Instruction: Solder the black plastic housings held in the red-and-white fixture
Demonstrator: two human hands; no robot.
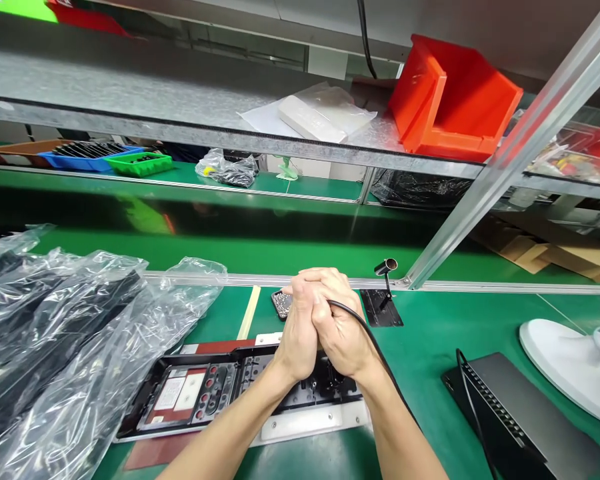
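My left hand and my right hand are closed together, fingers wrapped over one another. A black cable comes out from between them and runs down along my right forearm. The corded tool they grip is hidden inside my fists. Below them lies a long black plastic housing, open side up, with round holes and a white label at its left. It rests on a white fixture with reddish-brown boards. Behind my hands sits a small dark tray of screws.
Plastic-bagged dark parts cover the left side. A black stand with a tube holder is behind on the right. Farther right are a dark flat device and a white round base. An overhead shelf carries an orange bin.
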